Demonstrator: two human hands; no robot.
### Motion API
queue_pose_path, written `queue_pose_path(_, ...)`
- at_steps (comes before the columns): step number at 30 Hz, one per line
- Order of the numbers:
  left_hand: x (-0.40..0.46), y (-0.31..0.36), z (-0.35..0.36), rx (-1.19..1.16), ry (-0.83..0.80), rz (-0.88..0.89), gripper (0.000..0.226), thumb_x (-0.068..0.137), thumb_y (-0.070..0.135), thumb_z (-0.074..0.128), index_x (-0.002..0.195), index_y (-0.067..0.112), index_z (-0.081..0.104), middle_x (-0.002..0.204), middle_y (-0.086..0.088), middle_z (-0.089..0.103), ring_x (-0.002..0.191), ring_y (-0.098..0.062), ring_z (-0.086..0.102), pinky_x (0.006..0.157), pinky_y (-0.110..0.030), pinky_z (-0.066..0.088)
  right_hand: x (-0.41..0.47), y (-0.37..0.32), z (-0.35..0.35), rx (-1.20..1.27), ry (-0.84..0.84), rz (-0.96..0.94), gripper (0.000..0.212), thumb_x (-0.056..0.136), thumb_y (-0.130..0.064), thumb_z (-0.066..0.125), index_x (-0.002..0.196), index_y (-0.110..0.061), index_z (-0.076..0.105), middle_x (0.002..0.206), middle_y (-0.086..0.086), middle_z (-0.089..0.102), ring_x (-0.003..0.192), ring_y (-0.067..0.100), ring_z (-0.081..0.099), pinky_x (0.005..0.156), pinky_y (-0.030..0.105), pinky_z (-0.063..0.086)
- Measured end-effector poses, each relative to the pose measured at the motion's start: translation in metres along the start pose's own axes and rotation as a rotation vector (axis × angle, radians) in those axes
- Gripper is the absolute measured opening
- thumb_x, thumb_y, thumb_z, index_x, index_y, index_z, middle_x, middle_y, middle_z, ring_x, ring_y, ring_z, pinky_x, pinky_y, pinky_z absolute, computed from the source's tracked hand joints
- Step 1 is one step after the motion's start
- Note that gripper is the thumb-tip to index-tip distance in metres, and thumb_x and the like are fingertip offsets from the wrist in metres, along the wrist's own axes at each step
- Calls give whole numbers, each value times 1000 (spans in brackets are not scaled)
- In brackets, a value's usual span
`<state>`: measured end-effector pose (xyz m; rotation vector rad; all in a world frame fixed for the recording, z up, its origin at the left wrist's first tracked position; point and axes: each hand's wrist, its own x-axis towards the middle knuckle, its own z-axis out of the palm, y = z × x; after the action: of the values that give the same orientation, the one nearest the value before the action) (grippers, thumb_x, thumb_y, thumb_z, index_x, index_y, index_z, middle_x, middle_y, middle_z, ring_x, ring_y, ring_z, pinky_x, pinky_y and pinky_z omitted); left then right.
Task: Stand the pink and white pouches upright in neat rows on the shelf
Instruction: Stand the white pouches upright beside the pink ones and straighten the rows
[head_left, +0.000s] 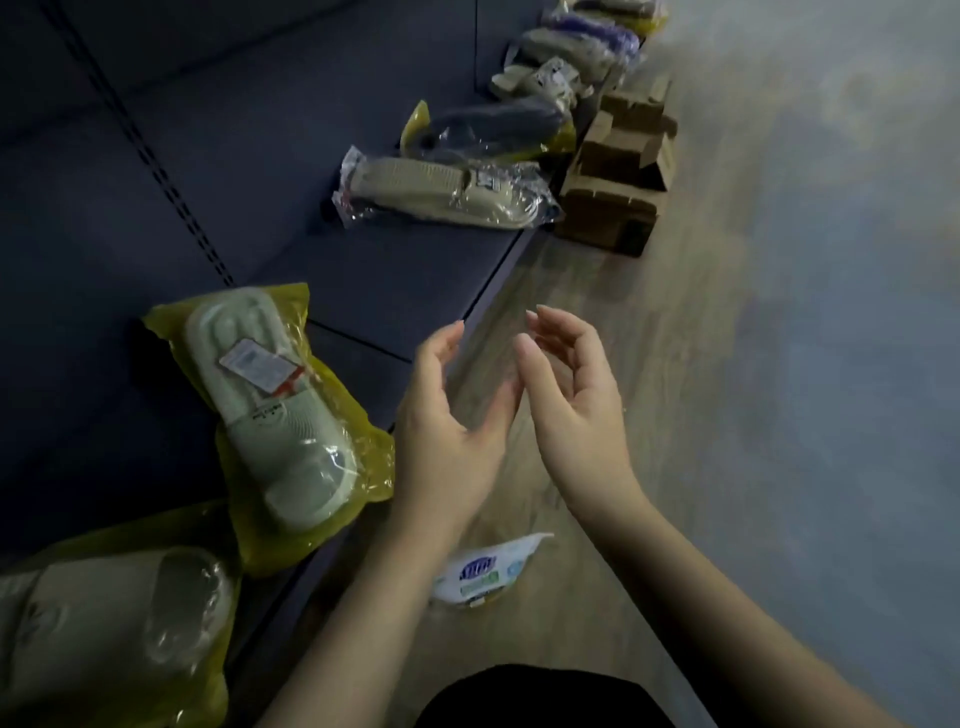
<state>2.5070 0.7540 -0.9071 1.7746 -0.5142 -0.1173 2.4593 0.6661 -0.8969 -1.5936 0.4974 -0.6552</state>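
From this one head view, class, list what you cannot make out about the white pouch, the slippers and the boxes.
- White pouch on the floor: left part hidden by the left forearm; label too blurred to read.
- Bagged slipper, bottom left: cut off by the frame edge.
- Far bagged slippers, top: too small and blurred to count.
- Cardboard boxes: contents not visible.
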Motion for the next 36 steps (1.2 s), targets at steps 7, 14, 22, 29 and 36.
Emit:
queue_pose_path(7,-47,-73,-7,130,-52,-170,56,78,34,69,129,25,47,130,13,51,122,2,45,94,4,28,-32,63,-4,-72,-12,178,26,92,-27,56,118,-28,53,124,-16,58,119,-4,50,110,34,39)
queue_pose_path(14,-77,-146,-29,521,-386,-322,50,70,30,76,118,26,60,116,10,60,111,-11,55,96,-33,46,-44,108,-19,-165,-86,306,23,92,-26,56,111,-38,51,122,-19,57,120,-3,49,110,39,38)
queue_pose_path(22,-64,-142,-26,326,-264,-305,15,77,30,62,74,16,69,62,7,68,61,-8,63,60,-30,52,-44,117,-24,-139,-224,307,26,86,-33,60,109,-43,52,119,-18,61,119,3,54,111,44,36)
queue_pose_path(29,-7,-72,-35,-111,-187,-275,7,84,21,63,79,19,66,72,1,69,68,-10,63,66,-29,50,-25,81,-33,-92,-177,116,90,52,-58,80,126,-51,30,131,-11,51,121,2,51,102,19,42)
queue_pose_path(36,51,35,-57,-266,-92,11,16,89,13,57,79,22,65,71,10,71,68,-3,65,66,-26,54,13,3,-36,164,-124,16,111,43,-49,89,127,-61,17,135,0,50,113,15,62,91,34,53)
